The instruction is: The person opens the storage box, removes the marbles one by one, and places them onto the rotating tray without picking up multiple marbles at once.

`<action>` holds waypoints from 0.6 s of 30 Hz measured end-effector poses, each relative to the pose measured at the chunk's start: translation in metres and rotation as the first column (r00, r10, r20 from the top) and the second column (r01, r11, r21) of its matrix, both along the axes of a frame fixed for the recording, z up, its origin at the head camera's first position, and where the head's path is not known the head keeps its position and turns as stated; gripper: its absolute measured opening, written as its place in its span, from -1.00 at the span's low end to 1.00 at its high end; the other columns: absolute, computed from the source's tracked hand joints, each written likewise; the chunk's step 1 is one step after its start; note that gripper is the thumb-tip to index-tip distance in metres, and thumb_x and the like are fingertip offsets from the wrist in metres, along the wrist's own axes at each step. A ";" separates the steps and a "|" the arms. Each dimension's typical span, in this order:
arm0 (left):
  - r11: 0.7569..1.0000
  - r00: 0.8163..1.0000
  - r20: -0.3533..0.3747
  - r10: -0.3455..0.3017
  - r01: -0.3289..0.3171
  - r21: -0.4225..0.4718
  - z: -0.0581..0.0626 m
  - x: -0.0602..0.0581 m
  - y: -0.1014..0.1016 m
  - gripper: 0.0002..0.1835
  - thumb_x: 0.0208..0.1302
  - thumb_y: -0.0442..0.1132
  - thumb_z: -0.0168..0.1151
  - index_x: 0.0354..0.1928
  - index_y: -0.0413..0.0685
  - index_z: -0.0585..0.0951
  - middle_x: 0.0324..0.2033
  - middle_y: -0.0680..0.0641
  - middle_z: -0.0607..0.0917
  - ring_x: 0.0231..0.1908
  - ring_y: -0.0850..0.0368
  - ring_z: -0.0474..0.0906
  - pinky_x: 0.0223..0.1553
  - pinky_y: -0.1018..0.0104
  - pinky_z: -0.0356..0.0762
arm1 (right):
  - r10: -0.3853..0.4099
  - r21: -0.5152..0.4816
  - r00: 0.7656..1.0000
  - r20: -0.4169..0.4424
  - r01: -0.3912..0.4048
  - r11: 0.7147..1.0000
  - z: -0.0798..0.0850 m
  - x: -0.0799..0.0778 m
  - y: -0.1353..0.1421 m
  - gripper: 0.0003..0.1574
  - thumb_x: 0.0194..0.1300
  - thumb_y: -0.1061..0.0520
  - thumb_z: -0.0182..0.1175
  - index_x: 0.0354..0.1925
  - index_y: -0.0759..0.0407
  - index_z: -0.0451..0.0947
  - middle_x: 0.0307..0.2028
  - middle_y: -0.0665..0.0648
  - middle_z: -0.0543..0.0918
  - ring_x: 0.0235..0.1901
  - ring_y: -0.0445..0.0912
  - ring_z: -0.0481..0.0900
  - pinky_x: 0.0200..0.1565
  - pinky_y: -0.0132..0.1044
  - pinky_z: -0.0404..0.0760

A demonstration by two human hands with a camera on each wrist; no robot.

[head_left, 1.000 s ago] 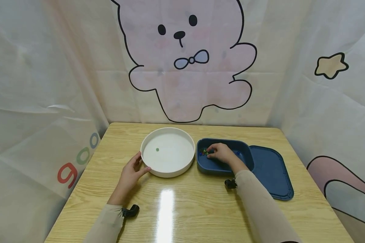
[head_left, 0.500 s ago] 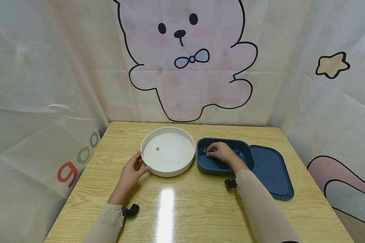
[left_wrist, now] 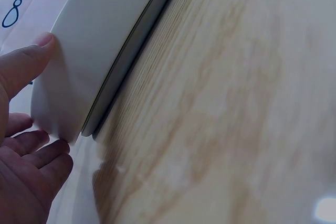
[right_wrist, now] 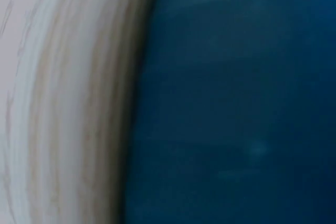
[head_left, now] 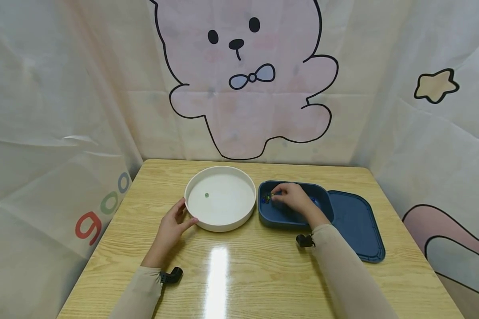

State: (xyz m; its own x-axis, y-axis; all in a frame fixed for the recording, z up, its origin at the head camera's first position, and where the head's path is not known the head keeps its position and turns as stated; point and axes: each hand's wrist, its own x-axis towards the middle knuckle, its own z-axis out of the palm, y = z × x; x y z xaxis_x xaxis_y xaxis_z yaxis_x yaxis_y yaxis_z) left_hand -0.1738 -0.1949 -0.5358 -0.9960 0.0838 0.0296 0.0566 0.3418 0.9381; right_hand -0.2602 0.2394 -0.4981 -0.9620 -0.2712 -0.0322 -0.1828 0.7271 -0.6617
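My left hand (head_left: 170,228) rests against the near left wall of a round white tray (head_left: 220,228), thumb and fingers spread along its outside. In the left wrist view the thumb (left_wrist: 31,61) and fingertips touch that wall. One small green marble (head_left: 206,195) lies in the tray. My right hand (head_left: 293,198) reaches into a dark blue rectangular box (head_left: 281,224), thumb and index fingertips together on a small greenish marble, mostly hidden. Several coloured marbles (head_left: 265,199) sit by the fingertips at the box's left end. In the right wrist view only the blurred blue box wall (right_wrist: 226,103) shows.
The box's dark blue lid (head_left: 357,226) lies flat on the wooden table (head_left: 255,274), right of the box and against it. A blue marble (head_left: 312,200) is at the box's right part. A printed curtain (head_left: 143,128) stands behind the table.
My right hand has risen slightly from the marbles, its fingertips now pinching one. The left hand and the white tray have stayed put.
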 end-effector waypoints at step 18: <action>0.999 0.999 -0.045 -0.018 0.019 0.026 0.001 0.000 -0.001 -0.02 0.25 -0.10 0.51 0.59 -0.12 0.18 0.55 -0.19 0.24 0.54 -0.16 0.16 0.51 0.00 0.26 | 0.011 -0.126 0.996 -0.089 -0.022 0.992 0.036 0.026 -0.034 -0.75 0.37 -0.07 0.38 -0.03 -0.05 0.75 -0.63 0.01 0.27 -0.65 -0.06 0.14 -0.56 -0.24 0.25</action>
State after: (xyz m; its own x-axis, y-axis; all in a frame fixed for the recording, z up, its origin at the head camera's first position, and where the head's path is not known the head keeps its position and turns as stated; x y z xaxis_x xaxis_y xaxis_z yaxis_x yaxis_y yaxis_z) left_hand -0.1736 -0.1959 -0.5353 -0.9920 0.1004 0.0764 0.1046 0.3151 0.9433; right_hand -0.2339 0.2059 -0.4619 -0.9548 -0.2839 0.0878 -0.2558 0.6347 -0.7292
